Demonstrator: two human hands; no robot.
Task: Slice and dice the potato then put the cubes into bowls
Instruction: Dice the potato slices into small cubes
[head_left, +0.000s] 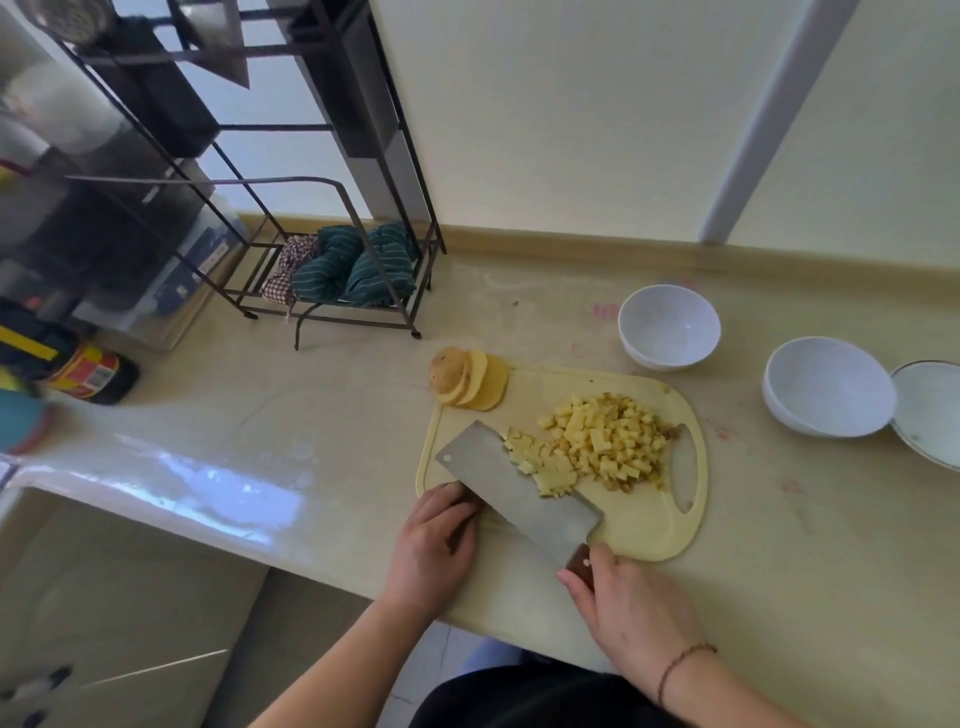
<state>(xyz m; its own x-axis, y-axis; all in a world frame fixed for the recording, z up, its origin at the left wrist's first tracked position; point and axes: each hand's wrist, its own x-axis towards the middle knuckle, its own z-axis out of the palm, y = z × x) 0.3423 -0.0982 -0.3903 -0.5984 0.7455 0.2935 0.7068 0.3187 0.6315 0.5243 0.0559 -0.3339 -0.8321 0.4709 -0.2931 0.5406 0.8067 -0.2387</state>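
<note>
Right hand (631, 608) fingers grip cleaver (519, 491); left hand (436, 545) fingers curl at board (644, 530) edge.

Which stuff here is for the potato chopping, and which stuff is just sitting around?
For the job: steel cleaver, pale yellow plastic cutting board, pile of yellow potato cubes, uncut potato slices, two empty white bowls.

Just lying about: black metal rack, green striped cloth, red-labelled dark jar.

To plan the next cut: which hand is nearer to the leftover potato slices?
Left. The left hand sits below the potato slices; the right hand is farther, gripping the cleaver.
</note>
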